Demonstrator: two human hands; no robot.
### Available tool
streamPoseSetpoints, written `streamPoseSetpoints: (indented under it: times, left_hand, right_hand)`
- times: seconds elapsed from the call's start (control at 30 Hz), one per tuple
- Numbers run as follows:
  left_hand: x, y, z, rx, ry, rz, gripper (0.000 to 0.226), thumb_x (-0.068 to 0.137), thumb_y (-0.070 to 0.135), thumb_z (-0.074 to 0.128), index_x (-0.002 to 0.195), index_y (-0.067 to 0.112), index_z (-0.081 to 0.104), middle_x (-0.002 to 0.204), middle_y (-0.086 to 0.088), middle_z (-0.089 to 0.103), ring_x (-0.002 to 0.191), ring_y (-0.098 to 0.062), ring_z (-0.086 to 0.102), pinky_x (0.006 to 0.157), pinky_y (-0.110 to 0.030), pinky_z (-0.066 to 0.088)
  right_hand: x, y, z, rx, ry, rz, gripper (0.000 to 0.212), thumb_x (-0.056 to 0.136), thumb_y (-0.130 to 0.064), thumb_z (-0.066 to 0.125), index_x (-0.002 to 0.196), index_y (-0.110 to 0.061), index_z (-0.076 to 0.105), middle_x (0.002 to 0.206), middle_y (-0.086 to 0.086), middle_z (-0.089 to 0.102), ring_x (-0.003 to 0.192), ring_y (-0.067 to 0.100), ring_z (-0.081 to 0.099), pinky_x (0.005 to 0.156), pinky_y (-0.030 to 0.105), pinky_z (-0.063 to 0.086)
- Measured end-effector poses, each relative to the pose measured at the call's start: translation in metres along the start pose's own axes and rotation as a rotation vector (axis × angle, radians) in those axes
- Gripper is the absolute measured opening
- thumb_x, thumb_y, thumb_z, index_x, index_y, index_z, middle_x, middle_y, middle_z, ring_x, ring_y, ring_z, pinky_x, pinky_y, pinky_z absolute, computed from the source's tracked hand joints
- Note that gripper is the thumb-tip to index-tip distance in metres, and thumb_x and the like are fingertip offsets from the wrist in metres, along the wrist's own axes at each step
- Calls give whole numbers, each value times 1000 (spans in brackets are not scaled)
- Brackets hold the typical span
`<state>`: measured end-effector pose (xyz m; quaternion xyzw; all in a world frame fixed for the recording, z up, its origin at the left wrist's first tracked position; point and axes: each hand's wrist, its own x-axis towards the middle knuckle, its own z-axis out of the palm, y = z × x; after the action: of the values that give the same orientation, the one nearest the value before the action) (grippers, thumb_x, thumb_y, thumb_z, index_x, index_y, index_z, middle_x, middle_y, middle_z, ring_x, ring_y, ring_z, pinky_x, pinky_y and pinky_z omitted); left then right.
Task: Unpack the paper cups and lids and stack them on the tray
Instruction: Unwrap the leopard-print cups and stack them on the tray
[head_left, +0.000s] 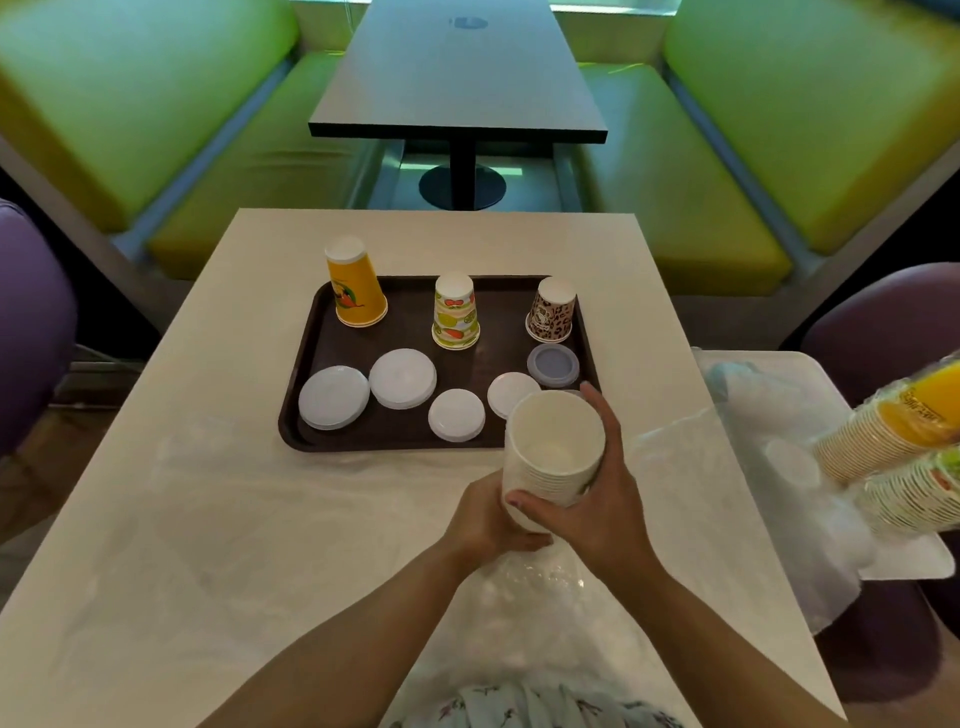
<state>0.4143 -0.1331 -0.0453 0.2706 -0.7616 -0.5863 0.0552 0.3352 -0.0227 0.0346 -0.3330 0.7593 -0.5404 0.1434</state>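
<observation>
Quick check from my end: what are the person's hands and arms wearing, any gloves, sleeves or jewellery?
Nothing covers them. The left hand and right hand are bare, without gloves, and both forearms are uncovered right down to the frame's lower edge. No rings, watch or bracelets show. A light floral-print garment appears at the bottom, below the arms.

We cannot see the base of the white cup stack (553, 457): the left hand (480, 519) and right hand (597, 499) cover its lower part. The stack hides one near corner of the tray (301, 364) and part of a white lid (511, 392). At the right edge, two sleeves of cups (904, 452) are cut off, blurred, perhaps still wrapped. The clear plastic (540, 587) under the wrists is too faint to outline.
</observation>
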Motion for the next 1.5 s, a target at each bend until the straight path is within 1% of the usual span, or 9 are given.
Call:
streamPoseSetpoints:
  times: [0.23, 0.37, 0.53, 0.63, 0.93, 1.13, 1.3, 1.4, 1.5]
  left_hand:
    - [-3, -2, 5, -29, 23, 32, 51, 64, 5, 86, 97, 31, 57, 93, 19, 61, 85, 17, 58, 68, -4, 45]
    - [-3, -3, 7, -45, -1, 55, 44, 72, 9, 80, 111, 18, 61, 102, 13, 63, 96, 0, 61, 76, -5, 43]
    - [3, 4, -13, 53, -232, 32, 102, 55, 14, 86, 141, 1, 32, 113, 17, 52, 101, 9, 54, 79, -2, 41]
    - [-1, 16, -30, -29, -336, 36, 122, 59, 1, 88, 145, 34, 8, 137, 19, 39, 122, 7, 41, 92, -8, 40]
    - [-16, 51, -7, -87, 60, 111, 89, 53, 19, 92, 118, 48, 37, 109, 29, 56, 100, 19, 51, 78, -2, 42]
    - [-15, 89, -6, 20, 159, 126, 76, 60, 32, 88, 118, 38, 38, 97, 26, 56, 88, 13, 55, 71, -3, 45]
    - [-14, 104, -37, 380, 20, 176, 104, 58, 24, 87, 142, 33, 26, 122, 5, 57, 108, -13, 56, 84, -33, 54]
    - [-13, 98, -46, 502, 11, 180, 104, 58, 24, 87, 142, 31, 27, 122, 1, 56, 110, -16, 54, 86, -38, 53]
    - [-9, 89, -44, 517, 34, 164, 106, 58, 28, 88, 143, 28, 26, 125, -2, 54, 112, -18, 53, 88, -41, 52]
  right_hand:
    - [-7, 19, 11, -21, 26, 91, 105, 49, -20, 93, 129, -40, 27, 119, -32, 42, 103, -18, 46, 86, -4, 34]
    - [-14, 41, 18, -19, 4, 189, 101, 48, -18, 94, 133, -22, 39, 116, -15, 57, 105, -2, 55, 92, 18, 48]
    - [-16, 60, 21, -28, -21, 277, 86, 49, -21, 94, 124, -15, 52, 105, -12, 63, 98, 4, 61, 72, 4, 46]
    - [-17, 67, 19, -10, -74, 317, 81, 46, -33, 93, 118, -13, 60, 101, -8, 67, 95, 4, 64, 66, 4, 45]
    - [-8, 63, 2, 85, -362, 324, 98, 55, -26, 90, 138, -18, 39, 128, -2, 57, 118, 17, 55, 96, 31, 50]
    - [3, 26, -36, 217, -524, 329, 116, 55, -50, 86, 146, -31, 16, 137, -17, 42, 126, 5, 46, 97, 20, 46]
    - [16, -4, -52, 460, -233, 177, 100, 57, -67, 75, 141, -41, 27, 138, -18, 46, 124, 2, 49, 91, 23, 51]
    - [27, -14, -49, 478, -183, 177, 61, 73, -54, 65, 129, -46, 41, 132, -16, 48, 119, 9, 52, 81, 24, 55]
    - [33, -12, -38, 484, -133, 228, 57, 72, -40, 62, 127, -36, 46, 127, -7, 53, 115, 14, 54, 76, 25, 56]
